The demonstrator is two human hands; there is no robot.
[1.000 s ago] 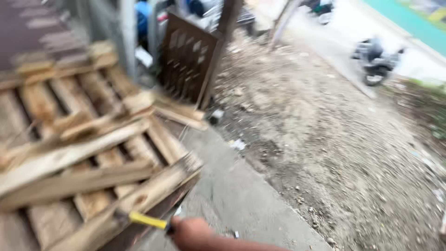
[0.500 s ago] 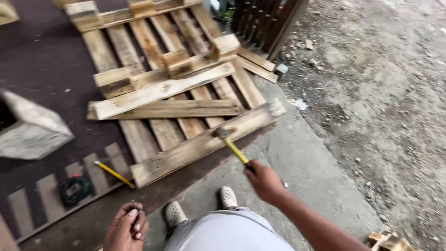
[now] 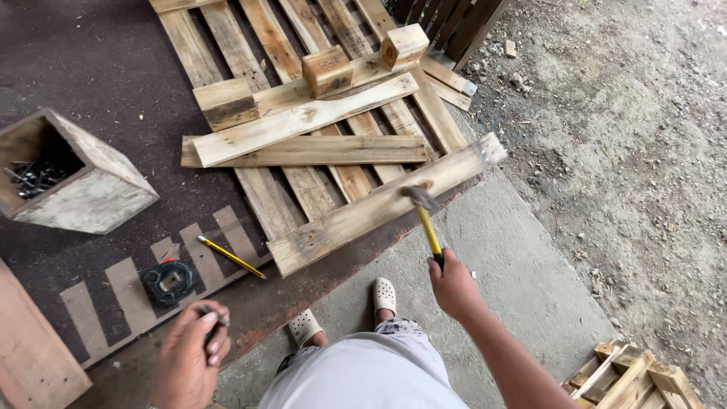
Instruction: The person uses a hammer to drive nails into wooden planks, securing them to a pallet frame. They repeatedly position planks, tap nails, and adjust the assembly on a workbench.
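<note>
We look down on a big wooden pallet (image 3: 265, 45) lying flat on a dark mat (image 3: 98, 83), its slats running away from us. Across it lie three loose planks: the nearest plank (image 3: 356, 216) runs diagonally along the pallet's near edge, and two more boards (image 3: 303, 150) rest crosswise just behind it. Three short wooden blocks (image 3: 328, 71) stand on the upper cross piece. To the left a tipped wooden box (image 3: 83, 189) sits on the mat, with dark nails showing inside its open end. At lower right, a small stack of scrap wood (image 3: 636, 375) lies on the concrete beside the gravel.

Our right hand (image 3: 454, 286) is wrapped closed round the dark grip of a yellow-handled hammer (image 3: 426, 220), whose head sits on the nearest plank (touching it or just above, we cannot tell). Our left hand (image 3: 189, 356) is low at the left, fingers curled loosely round a small dark object, possibly nails; it is too small to tell.

On the mat between the box and that hand lie a round black tape measure (image 3: 170, 280) and a yellow pencil (image 3: 231, 256), near each other but apart.
</note>
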